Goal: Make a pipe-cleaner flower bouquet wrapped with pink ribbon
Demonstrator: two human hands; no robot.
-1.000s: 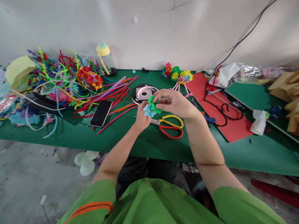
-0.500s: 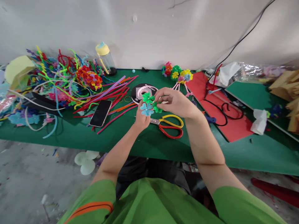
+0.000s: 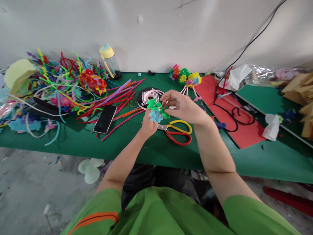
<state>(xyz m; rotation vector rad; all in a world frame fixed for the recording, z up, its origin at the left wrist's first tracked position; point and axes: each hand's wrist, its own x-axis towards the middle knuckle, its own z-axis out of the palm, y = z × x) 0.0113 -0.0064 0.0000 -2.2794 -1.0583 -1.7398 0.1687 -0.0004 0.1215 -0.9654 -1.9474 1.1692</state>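
Head: hands [image 3: 184, 107] curled close together.

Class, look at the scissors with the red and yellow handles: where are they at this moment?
In the head view, the scissors lie on the green table just right of centre, blades beside the left hand, handles left of the right forearm.

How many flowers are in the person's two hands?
3 visible: one light-blue flower at the left hand, one green flower above it, another green flower at the right hand. More may be hidden.
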